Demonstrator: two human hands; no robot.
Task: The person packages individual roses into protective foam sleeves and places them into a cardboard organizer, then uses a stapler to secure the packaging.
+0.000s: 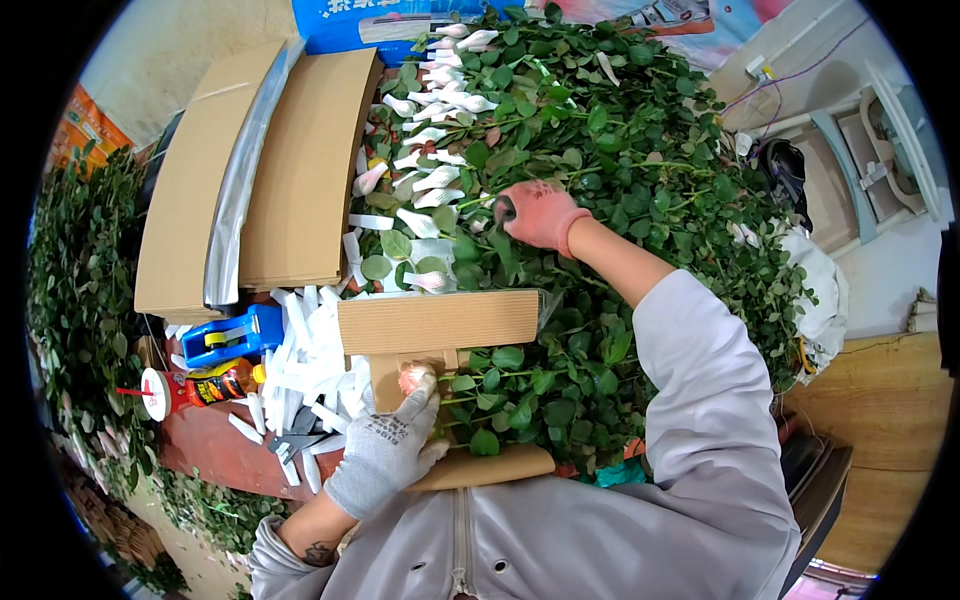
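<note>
My left hand (pixel 390 446), in a grey knit glove, rests over flower heads on a cardboard wrapper (pixel 491 466) close to my body. Its fingers lie against a pink rose head (pixel 415 375), and other blooms under the palm are hidden. Leafy rose stems (pixel 517 401) run rightward from there. Farther off, my right hand (pixel 544 217), in a pink glove with dark fingertips, is closed around a green rose stem (pixel 480 200) on the heap. White foam-netted rose buds (pixel 437 178) line the heap's left side. A folded strip of corrugated cardboard (pixel 439 321) lies between my hands.
Stacked cardboard sheets (pixel 307 165) stand at the left, beside a silvery strip (pixel 251 172). Loose white foam sleeves (pixel 300 360) surround a blue tape dispenser (pixel 234 335), a drink bottle (pixel 221 381), a lidded cup (pixel 161 394) and a dark cutting tool (pixel 301 433). Leafy stems (pixel 622 165) cover the right.
</note>
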